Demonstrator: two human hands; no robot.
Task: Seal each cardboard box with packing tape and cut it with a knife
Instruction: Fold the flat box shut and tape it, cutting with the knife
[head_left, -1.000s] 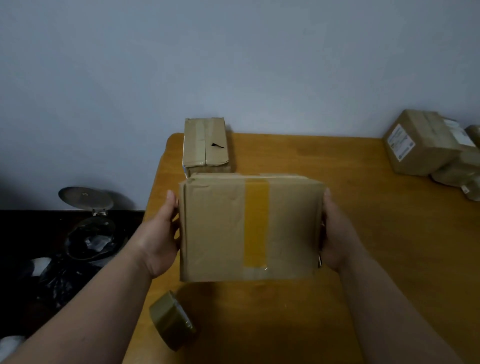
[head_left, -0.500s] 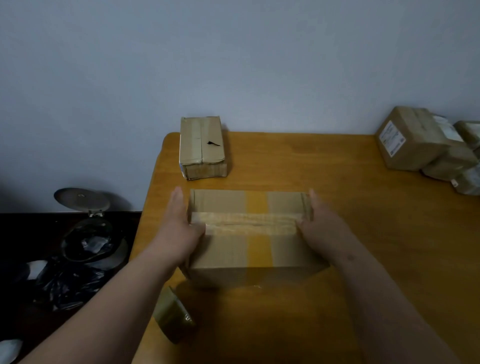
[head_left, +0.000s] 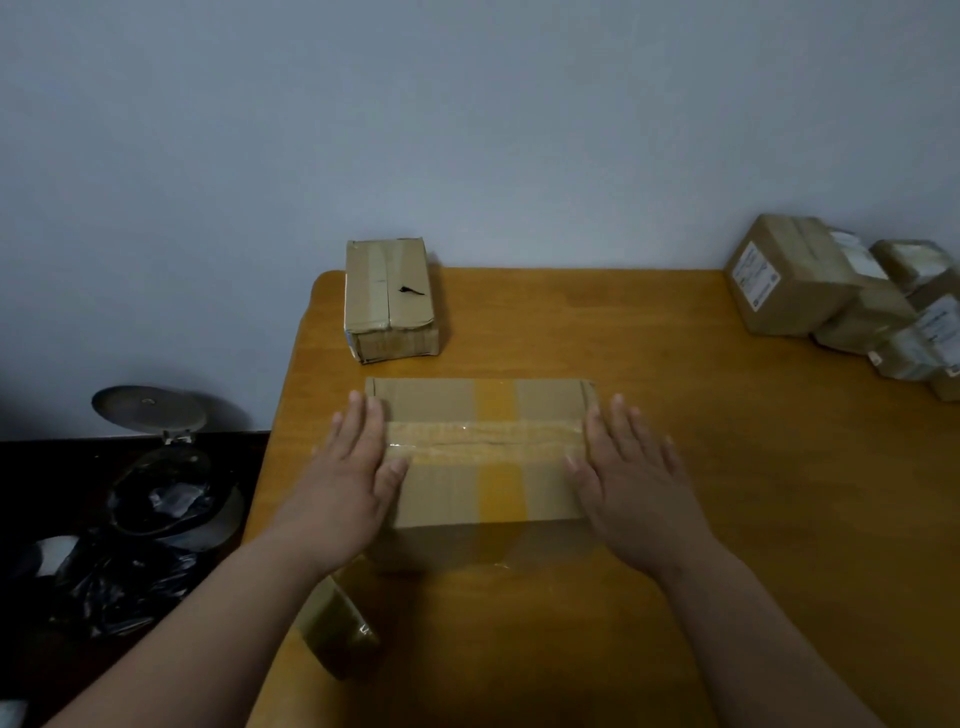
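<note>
Cardboard box (head_left: 483, 467) sits on the wooden tabletop (head_left: 675, 519), near its left-front part, top flaps shut w/ clear tape along the centre seam and a yellow-brown tape band crossing it front to back. Left hand (head_left: 348, 483) is flat and spread, fingers straight, lying at the box's left end; thumb rests on the top face by the seam. Right hand (head_left: 634, 478) is likewise flat w/ fingers straight at the box's right end, thumb tip touching the top edge. Neither hand grips anything; whether the palms press the box sides or just lie next to them can't be told.

Roll of brown packing tape (head_left: 337, 634) stands on edge near the tabletop's left-front edge, just below the left forearm, partly hidden by it. Smaller taped box (head_left: 389, 299) w/ a black mark on top sits at the far-left corner, apart from the main box. Stack of brown parcels (head_left: 841, 306) w/ white labels is at the far right, against the wall.

Tabletop is orange-brown wood w/ a rounded corner. Behind it a plain pale grey-blue wall (head_left: 467, 130). Left of the tabletop, on the dark floor, an open pedal bin (head_left: 166, 478) w/ lid up and black bags (head_left: 124, 582) beside it.
</note>
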